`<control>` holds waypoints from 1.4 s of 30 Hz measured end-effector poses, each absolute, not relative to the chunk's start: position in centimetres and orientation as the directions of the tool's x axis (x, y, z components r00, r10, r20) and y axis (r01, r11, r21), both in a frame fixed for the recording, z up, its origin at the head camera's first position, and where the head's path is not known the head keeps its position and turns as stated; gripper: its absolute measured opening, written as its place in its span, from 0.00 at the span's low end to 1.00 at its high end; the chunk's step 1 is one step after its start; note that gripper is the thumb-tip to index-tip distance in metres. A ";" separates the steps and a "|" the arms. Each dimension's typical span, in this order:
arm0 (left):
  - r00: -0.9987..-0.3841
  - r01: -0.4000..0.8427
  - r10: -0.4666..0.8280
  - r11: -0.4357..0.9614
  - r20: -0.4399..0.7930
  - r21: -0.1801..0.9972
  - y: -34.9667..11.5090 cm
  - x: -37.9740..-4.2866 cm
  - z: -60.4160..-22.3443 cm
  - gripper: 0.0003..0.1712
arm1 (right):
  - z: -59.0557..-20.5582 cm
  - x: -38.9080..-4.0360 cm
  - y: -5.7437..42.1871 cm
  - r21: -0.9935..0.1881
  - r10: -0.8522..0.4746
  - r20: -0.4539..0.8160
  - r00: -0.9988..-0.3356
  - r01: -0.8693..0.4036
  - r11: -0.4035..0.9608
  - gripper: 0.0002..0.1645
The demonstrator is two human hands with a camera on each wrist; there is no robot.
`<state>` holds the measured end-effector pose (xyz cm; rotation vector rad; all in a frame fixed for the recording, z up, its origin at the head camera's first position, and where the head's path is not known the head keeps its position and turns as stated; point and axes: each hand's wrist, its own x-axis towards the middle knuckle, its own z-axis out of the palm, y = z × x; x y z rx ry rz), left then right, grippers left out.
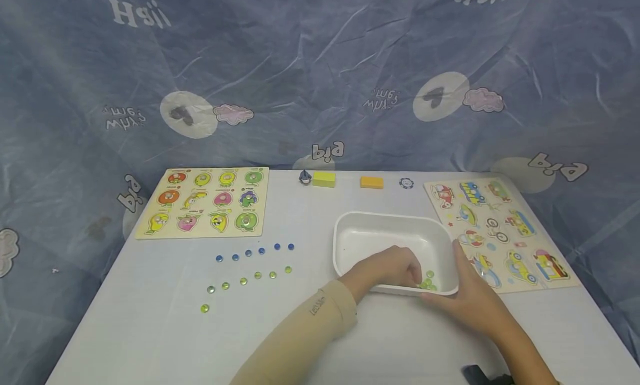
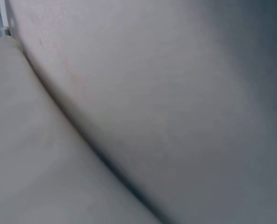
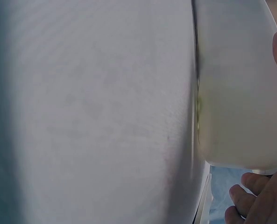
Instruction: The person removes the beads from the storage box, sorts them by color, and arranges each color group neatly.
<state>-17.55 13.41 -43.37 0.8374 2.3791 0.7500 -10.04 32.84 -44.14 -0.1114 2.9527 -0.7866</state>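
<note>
A white plastic tray (image 1: 385, 222) stands on the table in front of the person. My left hand (image 1: 395, 265) reaches into it over the near rim, fingers curled down beside a small cluster of green glass beads (image 1: 428, 284) in the near right corner. Its fingertips are partly hidden, and I cannot tell whether they pinch a bead. My right hand (image 1: 472, 296) grips the tray's right end, thumb along the near wall and fingers at the short side. The right wrist view shows the tray wall (image 3: 241, 93) between thumb and fingers.
Left of the tray lie a row of blue beads (image 1: 249, 253) and a row of green beads (image 1: 243, 281). A fruit puzzle board (image 1: 232, 193) lies far left, a vehicle puzzle board (image 1: 530, 240) right. Yellow block (image 1: 324, 179), orange block (image 1: 371, 183) and penguin figure (image 1: 305, 178) line the back.
</note>
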 end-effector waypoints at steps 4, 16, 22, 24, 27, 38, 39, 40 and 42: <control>-0.667 0.411 0.693 0.649 -0.274 0.640 13.7 -17.6 -43.5 0.02 | -44.2 -10.1 32.9 -0.495 -0.094 -0.059 -0.994 -0.052 0.868 0.78; -0.643 0.428 0.714 0.636 -0.278 0.643 14.0 -17.8 -43.8 0.07 | -44.3 -10.1 32.9 -0.495 -0.099 -0.044 -0.994 -0.064 0.866 0.79; -0.657 0.439 0.720 0.608 -0.225 0.662 13.9 -18.1 -43.6 0.06 | -44.3 -10.1 32.9 -0.507 -0.105 -0.043 -0.994 -0.069 0.859 0.78; -0.677 0.457 0.718 0.581 -0.160 0.673 13.9 -18.2 -43.3 0.06 | -44.3 -10.1 32.9 -0.510 -0.107 -0.042 -0.993 -0.071 0.857 0.78; -0.702 0.499 0.711 0.530 -0.038 0.686 13.6 -18.5 -42.2 0.08 | -44.4 -10.1 33.0 -0.505 -0.108 -0.042 -0.993 -0.072 0.860 0.78; -0.717 0.577 0.658 0.375 0.230 0.725 8.6 -18.2 -35.7 0.11 | -44.2 -10.4 32.8 -0.490 -0.090 -0.073 -0.993 -0.042 0.871 0.79; -0.720 0.575 0.652 0.370 0.236 0.730 8.1 -18.2 -35.4 0.11 | -44.2 -10.4 32.8 -0.493 -0.089 -0.076 -0.993 -0.040 0.869 0.79; -0.724 0.570 0.646 0.363 0.241 0.737 7.7 -18.2 -35.1 0.10 | -44.2 -10.4 32.8 -0.494 -0.088 -0.080 -0.993 -0.037 0.869 0.79; -0.733 0.562 0.635 0.360 0.246 0.745 6.9 -18.2 -34.9 0.10 | -44.3 -10.3 32.9 -0.503 -0.087 -0.081 -0.993 -0.035 0.864 0.79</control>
